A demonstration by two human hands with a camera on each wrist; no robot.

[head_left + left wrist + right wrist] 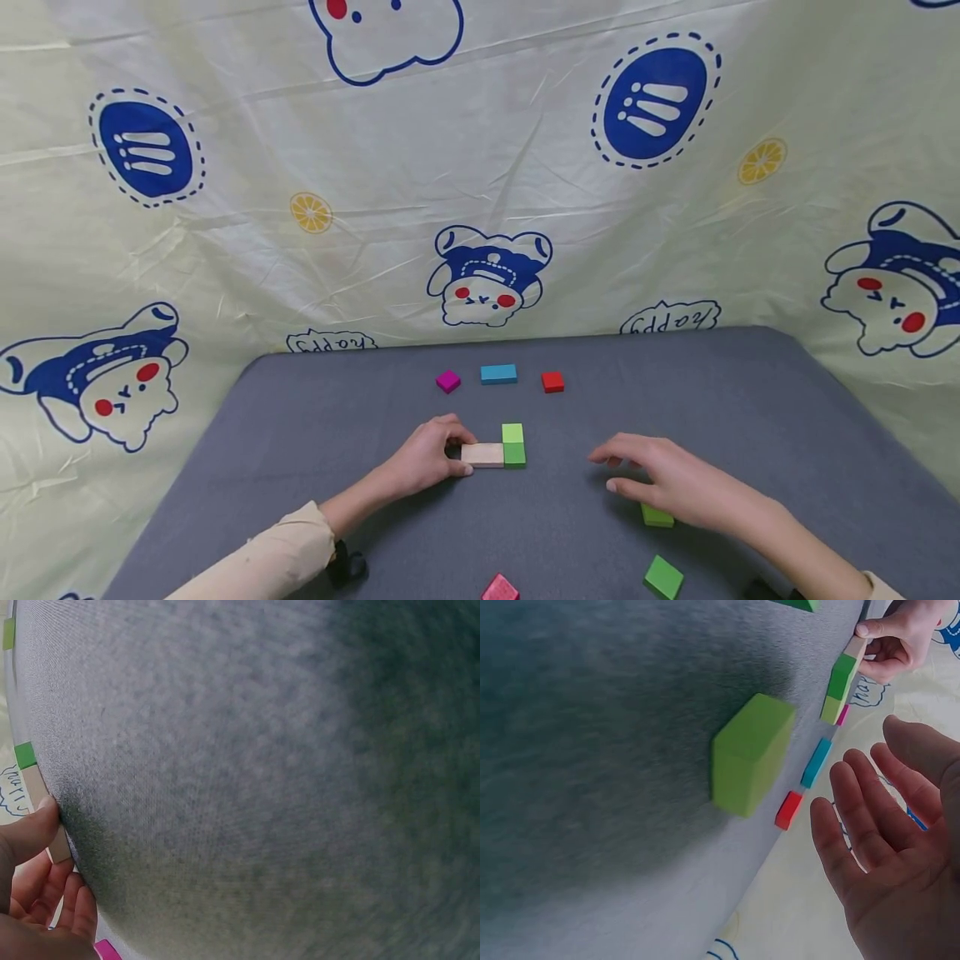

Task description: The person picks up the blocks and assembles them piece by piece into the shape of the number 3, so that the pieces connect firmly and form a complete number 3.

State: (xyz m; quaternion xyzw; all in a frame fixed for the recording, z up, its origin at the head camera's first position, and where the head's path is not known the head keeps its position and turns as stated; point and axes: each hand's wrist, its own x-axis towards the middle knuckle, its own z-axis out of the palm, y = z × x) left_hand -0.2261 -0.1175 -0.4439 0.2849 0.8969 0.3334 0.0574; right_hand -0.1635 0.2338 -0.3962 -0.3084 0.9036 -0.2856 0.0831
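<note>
Nearer than the pale block [482, 456], a pink block [500, 589] is cut by the head view's lower edge. To the right of the pale block, the right hand [670, 479] hides one part of a lime block [657, 517].

The left forearm [363, 502] slants in from the near left of the pale block [482, 455], its sleeve [277, 550] ending short of the wrist. The left grip [431, 454], a bare hand, pinches the block's left end, thumb at the near side and index finger at the far side; in its wrist view the other fingers curl in below. The right forearm [787, 533] reaches in from the block's near right. The right grip [663, 475], also bare, hangs well apart to the block's right, holding nothing, its 4 fingers gently bent and pointing blockward, thumb separate.
</note>
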